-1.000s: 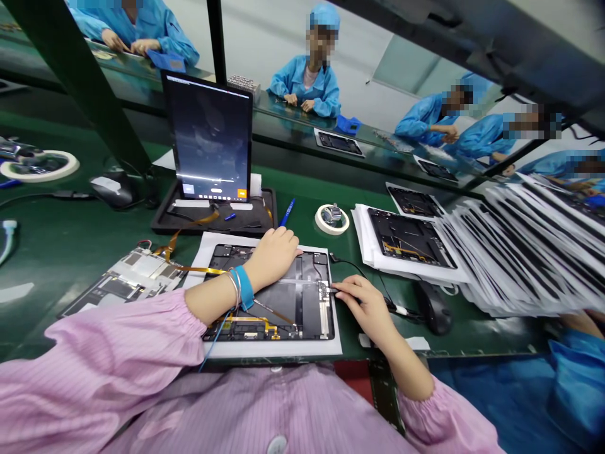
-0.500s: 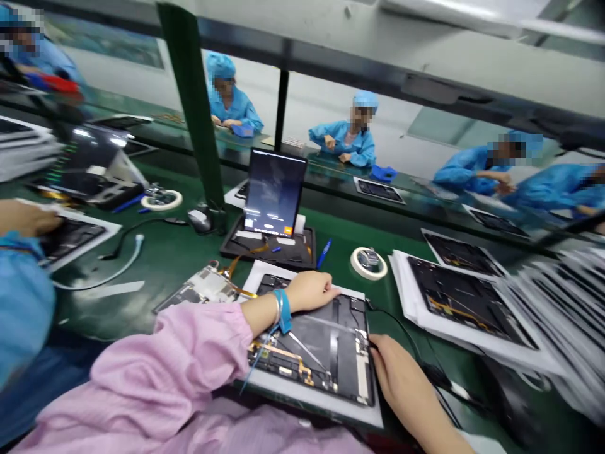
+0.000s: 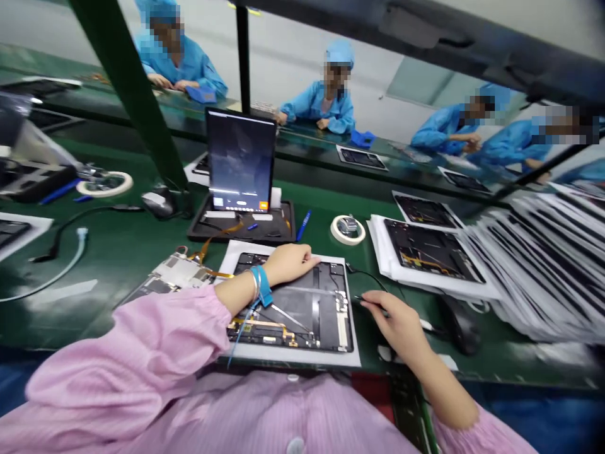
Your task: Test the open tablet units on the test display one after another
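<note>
An opened tablet housing (image 3: 302, 309), dark inside with orange flex cables, lies on a white sheet (image 3: 350, 359) in front of me. Across its upper edge rests my left hand (image 3: 290, 263), fingers curled and mostly hidden; what they hold, if anything, cannot be made out. A blue wrist strap (image 3: 263, 287) circles that wrist, its thin cord hanging over the housing. Just right of the housing, my right hand (image 3: 390, 318) pinches a small, thin dark piece (image 3: 359, 297) between thumb and forefinger, apart from the housing. A black cable (image 3: 371, 274) runs behind that hand.
A lit tablet (image 3: 241, 161) stands in a black tray (image 3: 283, 230) behind the housing. Left lies a silvery metal assembly (image 3: 182, 271); right are a tape roll (image 3: 348, 229), another housing (image 3: 430, 249), a mouse (image 3: 458, 325) and stacked panels (image 3: 534, 258). Co-workers in blue sit opposite.
My right hand has drawn away from the housing's right edge, with the small dark piece now showing in its fingertips. My left hand stays on the housing. The whole view has shifted.
</note>
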Demonstrator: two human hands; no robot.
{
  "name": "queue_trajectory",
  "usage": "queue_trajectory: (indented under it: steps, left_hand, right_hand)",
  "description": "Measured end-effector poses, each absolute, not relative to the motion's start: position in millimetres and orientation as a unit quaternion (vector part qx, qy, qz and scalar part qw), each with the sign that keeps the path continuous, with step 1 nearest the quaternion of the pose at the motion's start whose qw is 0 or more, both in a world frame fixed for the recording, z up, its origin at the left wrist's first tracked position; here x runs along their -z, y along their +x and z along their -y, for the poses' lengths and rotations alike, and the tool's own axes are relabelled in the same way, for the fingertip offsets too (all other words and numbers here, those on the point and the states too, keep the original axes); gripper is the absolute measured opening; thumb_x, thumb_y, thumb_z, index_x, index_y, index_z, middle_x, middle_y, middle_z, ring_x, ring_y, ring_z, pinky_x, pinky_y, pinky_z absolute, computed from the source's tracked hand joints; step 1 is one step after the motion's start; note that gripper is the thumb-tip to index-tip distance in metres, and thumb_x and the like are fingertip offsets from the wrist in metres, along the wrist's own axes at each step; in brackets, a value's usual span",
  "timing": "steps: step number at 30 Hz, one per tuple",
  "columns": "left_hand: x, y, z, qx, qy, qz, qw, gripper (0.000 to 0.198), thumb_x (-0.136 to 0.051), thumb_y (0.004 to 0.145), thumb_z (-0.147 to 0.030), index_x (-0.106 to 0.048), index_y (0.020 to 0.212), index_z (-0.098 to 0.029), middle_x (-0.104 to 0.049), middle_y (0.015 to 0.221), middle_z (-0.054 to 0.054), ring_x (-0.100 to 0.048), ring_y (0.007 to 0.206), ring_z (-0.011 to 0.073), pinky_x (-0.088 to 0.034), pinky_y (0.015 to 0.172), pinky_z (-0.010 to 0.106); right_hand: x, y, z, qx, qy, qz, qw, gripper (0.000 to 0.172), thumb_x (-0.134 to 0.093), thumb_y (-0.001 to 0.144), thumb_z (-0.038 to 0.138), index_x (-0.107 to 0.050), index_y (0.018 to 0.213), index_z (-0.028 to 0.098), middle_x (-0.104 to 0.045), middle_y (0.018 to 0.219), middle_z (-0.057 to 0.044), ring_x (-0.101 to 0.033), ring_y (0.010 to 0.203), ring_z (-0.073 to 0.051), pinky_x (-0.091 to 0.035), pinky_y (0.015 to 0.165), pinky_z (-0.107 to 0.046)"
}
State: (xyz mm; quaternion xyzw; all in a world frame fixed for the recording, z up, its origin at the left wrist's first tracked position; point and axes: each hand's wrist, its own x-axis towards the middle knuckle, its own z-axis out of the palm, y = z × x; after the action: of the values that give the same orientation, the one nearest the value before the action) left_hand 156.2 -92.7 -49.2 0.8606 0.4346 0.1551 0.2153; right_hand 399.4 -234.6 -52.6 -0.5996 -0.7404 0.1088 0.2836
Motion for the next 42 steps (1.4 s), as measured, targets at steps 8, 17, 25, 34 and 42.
queue_trajectory:
  steps: [8, 17, 25, 34, 42]
  left_hand:
    - [53, 156, 93, -0.147, 0.868, -0.427, 0.206, 0.037, -0.04, 0.088, -0.05, -0.056, 0.074, -0.02, -0.065, 0.071, 0.002, -0.058, 0.066, 0.0175, -0.03, 0.054, 0.025]
    - [56, 156, 92, -0.162, 0.863, -0.429, 0.212, 0.036, -0.042, 0.087, -0.05, -0.058, 0.074, -0.02, -0.065, 0.07, 0.001, -0.059, 0.066, 0.0182, -0.032, 0.054, 0.025]
    - [23, 132, 75, -0.308, 0.836, -0.411, 0.191, 0.028, -0.046, 0.088, -0.041, -0.063, 0.08, -0.02, -0.068, 0.081, 0.002, -0.061, 0.081, 0.017, -0.044, 0.073, 0.026]
    - [25, -26, -9, -0.377, 0.586, -0.696, 0.175, 0.027, -0.061, 0.072, -0.017, -0.063, 0.098, -0.014, -0.067, 0.104, 0.01, -0.061, 0.099, 0.0219, -0.045, 0.089, 0.032]
    - [53, -31, -23, -0.37, 0.599, -0.686, 0.185, 0.025, -0.071, 0.064, -0.037, -0.063, 0.078, -0.019, -0.069, 0.088, 0.004, -0.063, 0.084, 0.0198, -0.048, 0.076, 0.029]
  right_hand:
    - [43, 394, 232, -0.241, -0.609, 0.706, 0.269, 0.022, -0.048, 0.09, 0.032, -0.067, 0.092, 0.022, -0.066, 0.075, -0.002, -0.061, 0.077, -0.018, -0.047, 0.074, -0.031]
    - [40, 387, 222, -0.304, -0.624, 0.675, 0.25, 0.024, -0.048, 0.088, 0.037, -0.067, 0.091, 0.021, -0.066, 0.073, -0.001, -0.062, 0.077, -0.017, -0.045, 0.076, -0.029]
    - [57, 398, 221, -0.281, -0.628, 0.685, 0.238, 0.032, -0.049, 0.085, 0.048, -0.067, 0.093, 0.023, -0.068, 0.086, -0.003, -0.064, 0.077, -0.018, -0.05, 0.074, -0.026]
    - [67, 408, 217, -0.256, -0.623, 0.701, 0.236, 0.034, -0.054, 0.081, 0.053, -0.069, 0.094, 0.025, -0.069, 0.093, -0.003, -0.066, 0.081, -0.019, -0.053, 0.074, -0.022]
    - [64, 406, 219, -0.251, -0.63, 0.697, 0.232, 0.037, -0.053, 0.081, 0.056, -0.068, 0.093, 0.025, -0.069, 0.092, -0.003, -0.066, 0.079, -0.018, -0.053, 0.072, -0.02]
